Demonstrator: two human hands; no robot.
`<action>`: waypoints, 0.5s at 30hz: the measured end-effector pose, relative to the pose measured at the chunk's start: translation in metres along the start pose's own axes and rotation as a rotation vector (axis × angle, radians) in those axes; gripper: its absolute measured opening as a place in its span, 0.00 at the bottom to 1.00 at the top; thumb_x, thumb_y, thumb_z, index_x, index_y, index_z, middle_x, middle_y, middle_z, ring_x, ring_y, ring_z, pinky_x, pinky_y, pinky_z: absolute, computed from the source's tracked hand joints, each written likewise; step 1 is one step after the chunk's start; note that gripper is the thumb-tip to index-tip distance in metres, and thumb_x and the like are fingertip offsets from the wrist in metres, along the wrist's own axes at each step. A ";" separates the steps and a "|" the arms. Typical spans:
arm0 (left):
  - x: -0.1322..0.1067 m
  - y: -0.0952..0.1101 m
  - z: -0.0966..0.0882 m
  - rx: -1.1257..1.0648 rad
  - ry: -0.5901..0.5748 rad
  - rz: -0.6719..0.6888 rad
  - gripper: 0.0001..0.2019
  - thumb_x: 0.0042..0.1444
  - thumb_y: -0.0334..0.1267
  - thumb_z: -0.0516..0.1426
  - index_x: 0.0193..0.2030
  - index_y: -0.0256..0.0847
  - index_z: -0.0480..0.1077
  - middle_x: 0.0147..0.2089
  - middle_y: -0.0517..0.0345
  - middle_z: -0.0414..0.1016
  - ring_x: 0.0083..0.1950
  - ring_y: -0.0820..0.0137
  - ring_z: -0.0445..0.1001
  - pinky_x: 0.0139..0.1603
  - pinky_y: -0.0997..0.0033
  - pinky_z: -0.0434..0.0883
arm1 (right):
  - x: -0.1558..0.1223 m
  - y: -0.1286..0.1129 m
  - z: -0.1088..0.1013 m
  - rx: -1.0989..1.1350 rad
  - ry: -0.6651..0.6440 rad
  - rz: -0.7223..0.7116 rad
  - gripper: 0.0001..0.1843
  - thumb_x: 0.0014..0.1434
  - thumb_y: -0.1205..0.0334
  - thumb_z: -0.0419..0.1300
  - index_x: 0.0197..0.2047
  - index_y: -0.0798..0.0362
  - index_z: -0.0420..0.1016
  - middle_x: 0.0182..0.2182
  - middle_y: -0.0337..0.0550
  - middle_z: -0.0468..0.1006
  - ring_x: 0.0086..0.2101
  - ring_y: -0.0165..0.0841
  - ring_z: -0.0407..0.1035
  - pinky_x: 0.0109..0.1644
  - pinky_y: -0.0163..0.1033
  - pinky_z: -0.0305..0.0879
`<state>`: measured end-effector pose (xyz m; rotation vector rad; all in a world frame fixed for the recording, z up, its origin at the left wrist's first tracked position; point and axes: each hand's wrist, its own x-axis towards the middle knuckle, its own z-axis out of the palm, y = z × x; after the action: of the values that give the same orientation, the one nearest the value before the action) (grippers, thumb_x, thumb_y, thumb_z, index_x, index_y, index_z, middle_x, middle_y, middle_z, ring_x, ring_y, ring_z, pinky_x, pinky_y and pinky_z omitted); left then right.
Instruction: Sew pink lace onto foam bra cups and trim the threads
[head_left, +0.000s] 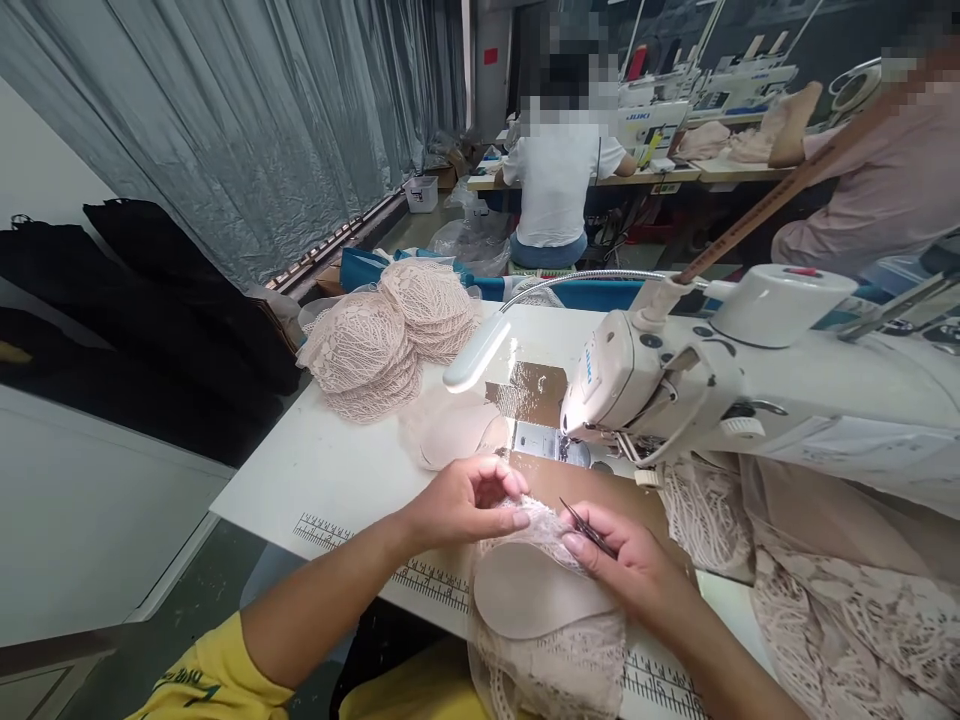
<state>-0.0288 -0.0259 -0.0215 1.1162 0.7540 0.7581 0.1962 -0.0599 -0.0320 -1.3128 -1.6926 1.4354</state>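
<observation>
My left hand (476, 500) pinches the upper edge of a beige lace piece (536, 520) between thumb and fingers. That piece carries a smooth oval cup pad (540, 590) and hangs over the table's front edge towards my lap. On its other side my right hand (619, 550) holds a small dark pair of thread snips (589, 527), points towards the lace, with the thumb pressed on the fabric. Just beyond my hands lies another pale cup (457, 430), beside the sewing machine's needle plate (536, 440).
A white sewing machine (675, 370) stands on the right, with a lamp (480, 350) over its bed. Stacked lace cups (367, 350) sit at the back left of the white table (300, 480). Loose lace fabric (840, 600) covers the right side. Two people work at machines beyond.
</observation>
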 end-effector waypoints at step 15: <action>0.004 -0.022 0.022 -0.129 -0.027 -0.174 0.19 0.45 0.45 0.67 0.35 0.30 0.75 0.32 0.54 0.74 0.34 0.72 0.70 0.38 0.73 0.66 | -0.004 0.000 -0.001 0.040 0.022 0.017 0.21 0.58 0.43 0.55 0.46 0.50 0.70 0.36 0.44 0.75 0.37 0.37 0.70 0.40 0.40 0.67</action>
<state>-0.0052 -0.0388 -0.0370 0.9300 0.7582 0.6337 0.1985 -0.0630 -0.0314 -1.3190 -1.6340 1.4524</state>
